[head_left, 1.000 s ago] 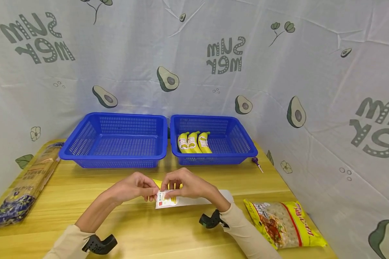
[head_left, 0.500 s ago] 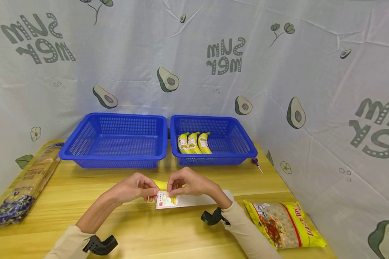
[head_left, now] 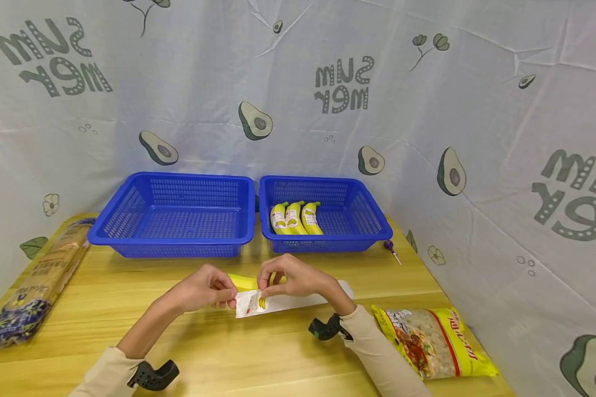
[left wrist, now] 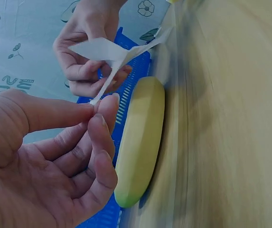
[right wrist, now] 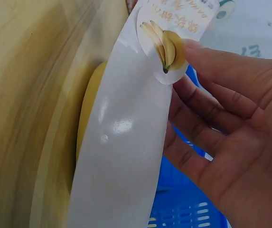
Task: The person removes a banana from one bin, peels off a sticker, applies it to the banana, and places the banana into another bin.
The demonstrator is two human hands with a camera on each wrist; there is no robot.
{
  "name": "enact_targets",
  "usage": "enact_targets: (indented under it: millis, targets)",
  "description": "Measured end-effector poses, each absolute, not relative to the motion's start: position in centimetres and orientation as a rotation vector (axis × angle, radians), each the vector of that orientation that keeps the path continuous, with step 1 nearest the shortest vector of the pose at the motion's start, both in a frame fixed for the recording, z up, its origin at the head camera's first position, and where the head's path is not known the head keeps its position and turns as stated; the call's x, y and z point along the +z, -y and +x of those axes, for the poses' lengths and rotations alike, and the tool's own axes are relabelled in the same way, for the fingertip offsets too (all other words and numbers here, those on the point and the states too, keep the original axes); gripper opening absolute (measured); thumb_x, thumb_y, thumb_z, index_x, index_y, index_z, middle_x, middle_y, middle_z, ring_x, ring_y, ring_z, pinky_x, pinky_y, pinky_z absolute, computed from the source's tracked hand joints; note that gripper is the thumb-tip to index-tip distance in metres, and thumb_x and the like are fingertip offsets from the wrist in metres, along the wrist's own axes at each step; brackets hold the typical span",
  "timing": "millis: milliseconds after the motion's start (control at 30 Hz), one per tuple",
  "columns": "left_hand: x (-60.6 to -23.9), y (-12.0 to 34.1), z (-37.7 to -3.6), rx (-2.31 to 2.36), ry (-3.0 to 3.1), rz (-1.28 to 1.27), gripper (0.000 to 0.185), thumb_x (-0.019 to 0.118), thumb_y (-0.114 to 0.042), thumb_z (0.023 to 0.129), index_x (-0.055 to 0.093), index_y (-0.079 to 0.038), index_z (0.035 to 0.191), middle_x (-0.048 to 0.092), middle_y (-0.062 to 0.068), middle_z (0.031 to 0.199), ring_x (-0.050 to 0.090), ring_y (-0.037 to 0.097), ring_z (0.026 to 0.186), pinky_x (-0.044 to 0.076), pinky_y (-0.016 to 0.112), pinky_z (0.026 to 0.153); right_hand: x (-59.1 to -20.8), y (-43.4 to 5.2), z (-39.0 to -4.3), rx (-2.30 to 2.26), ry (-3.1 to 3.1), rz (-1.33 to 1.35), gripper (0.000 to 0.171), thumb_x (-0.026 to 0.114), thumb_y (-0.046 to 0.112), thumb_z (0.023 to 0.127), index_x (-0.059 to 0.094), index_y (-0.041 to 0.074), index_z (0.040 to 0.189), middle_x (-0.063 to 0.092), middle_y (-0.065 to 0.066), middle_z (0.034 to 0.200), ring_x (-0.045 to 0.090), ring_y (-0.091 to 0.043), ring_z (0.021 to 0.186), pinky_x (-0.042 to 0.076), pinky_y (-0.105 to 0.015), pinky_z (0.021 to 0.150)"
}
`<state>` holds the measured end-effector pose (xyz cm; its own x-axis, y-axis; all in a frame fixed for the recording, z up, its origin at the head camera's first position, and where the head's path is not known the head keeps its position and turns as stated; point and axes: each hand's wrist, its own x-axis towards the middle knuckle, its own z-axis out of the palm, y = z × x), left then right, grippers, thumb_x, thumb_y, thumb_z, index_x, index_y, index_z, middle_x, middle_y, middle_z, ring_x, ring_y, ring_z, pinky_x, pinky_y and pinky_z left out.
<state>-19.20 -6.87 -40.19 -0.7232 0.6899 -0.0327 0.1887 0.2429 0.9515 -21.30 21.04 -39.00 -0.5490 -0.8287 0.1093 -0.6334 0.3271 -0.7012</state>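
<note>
Two blue baskets; three labelled bananas in right one. One loose banana on table between hands. One white sticker strip. Left hand pinching strip corner, fingers curled. Right hand pinching strip near banana sticker. Wrists resting low over table.

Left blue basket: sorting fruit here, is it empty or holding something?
Empty: the left blue basket shows only bare mesh; the bananas lie in the right one.
</note>
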Motion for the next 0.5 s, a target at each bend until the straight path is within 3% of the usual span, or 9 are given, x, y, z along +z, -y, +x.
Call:
enact_targets:
  millis: [200, 333, 500]
  targets:
    - [-40.8, 6.7, -19.3, 1.428, -2.124, 0.809, 0.014, 0.069, 0.002, 0.101, 0.078, 0.008, 0.091, 0.076, 0.017, 0.080, 0.064, 0.017, 0.072, 0.054, 0.023, 0.064, -38.8, -21.5, -21.5, -1.067, -2.328, -1.322, 0.007, 0.080, 0.004, 0.098, 0.074, 0.004, 0.094, 0.073, -0.012, 0.108, 0.065, -0.007, 0.101, 0.064, -0.029, 0.087]
    - [-41.3, 6.4, -19.0, 1.356, -2.144, 0.790, 0.015, 0.070, 0.003, 0.100, 0.078, 0.005, 0.087, 0.075, 0.014, 0.076, 0.068, 0.017, 0.071, 0.060, 0.026, 0.066, -38.5, -21.7, -21.4, -1.052, -2.364, -1.291, 0.008, 0.080, 0.004, 0.097, 0.073, 0.003, 0.094, 0.074, -0.007, 0.098, 0.067, -0.005, 0.091, 0.065, -0.033, 0.085]
    - [-41.7, 6.1, -18.3, 1.234, -2.228, 0.746, 0.019, 0.073, 0.005, 0.096, 0.079, 0.000, 0.079, 0.073, 0.007, 0.068, 0.063, 0.014, 0.062, 0.049, 0.022, 0.056, -38.3, -21.6, -21.6, -1.044, -2.409, -1.231, 0.008, 0.081, 0.004, 0.097, 0.074, 0.003, 0.094, 0.075, -0.003, 0.087, 0.069, -0.005, 0.078, 0.065, -0.040, 0.079]
